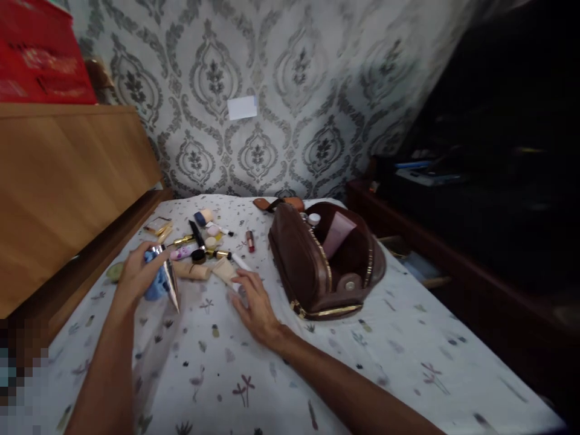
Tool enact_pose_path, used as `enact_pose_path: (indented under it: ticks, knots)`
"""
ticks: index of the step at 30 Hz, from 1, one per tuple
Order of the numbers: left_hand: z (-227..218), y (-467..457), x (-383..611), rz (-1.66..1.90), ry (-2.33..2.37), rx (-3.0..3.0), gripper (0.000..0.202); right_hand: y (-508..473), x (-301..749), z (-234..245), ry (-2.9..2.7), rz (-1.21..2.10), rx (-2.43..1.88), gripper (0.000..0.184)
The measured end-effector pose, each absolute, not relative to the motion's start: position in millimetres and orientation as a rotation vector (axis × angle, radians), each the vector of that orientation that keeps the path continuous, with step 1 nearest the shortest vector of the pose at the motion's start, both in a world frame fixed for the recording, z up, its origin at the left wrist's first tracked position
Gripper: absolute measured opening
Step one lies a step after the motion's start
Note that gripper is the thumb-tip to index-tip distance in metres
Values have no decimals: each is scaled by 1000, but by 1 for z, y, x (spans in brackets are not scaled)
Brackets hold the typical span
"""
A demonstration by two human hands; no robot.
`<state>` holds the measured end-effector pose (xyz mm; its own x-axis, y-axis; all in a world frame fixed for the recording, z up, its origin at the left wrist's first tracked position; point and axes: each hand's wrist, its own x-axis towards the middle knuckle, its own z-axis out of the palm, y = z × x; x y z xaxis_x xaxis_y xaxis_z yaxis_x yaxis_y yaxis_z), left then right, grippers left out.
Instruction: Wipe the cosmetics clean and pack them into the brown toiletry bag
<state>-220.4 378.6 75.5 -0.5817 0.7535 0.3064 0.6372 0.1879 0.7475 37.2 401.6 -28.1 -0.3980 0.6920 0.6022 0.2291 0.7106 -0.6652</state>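
In my left hand is a shiny silver cosmetic tube, its flat end slanting down above the sheet. A blue item shows just behind it, partly covered by the hand. My right hand has its thumb and fingers around the near end of a beige squeeze tube lying on the sheet. Close by lie a tan tube, a small dark-lidded jar and a purple-and-white tube. To the right stands a brown cosmetic bag, unzipped, with a pink tube upright inside.
Further back are a reddish lip tube, a navy-and-beige bottle and a gold compact. An orange-brown strap item lies behind the bag. A wooden cabinet borders the left; dark furniture borders the right.
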Motion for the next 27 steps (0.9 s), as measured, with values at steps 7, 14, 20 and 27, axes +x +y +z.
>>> enact_pose_path:
  ticks: [7, 14, 20, 27]
  knots:
    - [48, 392, -146, 1645, 1606, 804, 47, 387, 41, -12, -1864, 1085, -624, 45]
    - [28, 389, -117, 1399, 1722, 1242, 49, 380, 44, -15, -1376, 1717, -811, 48]
    - [33, 383, -117, 1456, 1727, 1726, 38, 388, 50, -5, -1009, 2136, -858, 48]
    - [34, 389, -132, 1308, 1838, 1741, 49, 394, 69, 13, -1621, 1813, -957, 44]
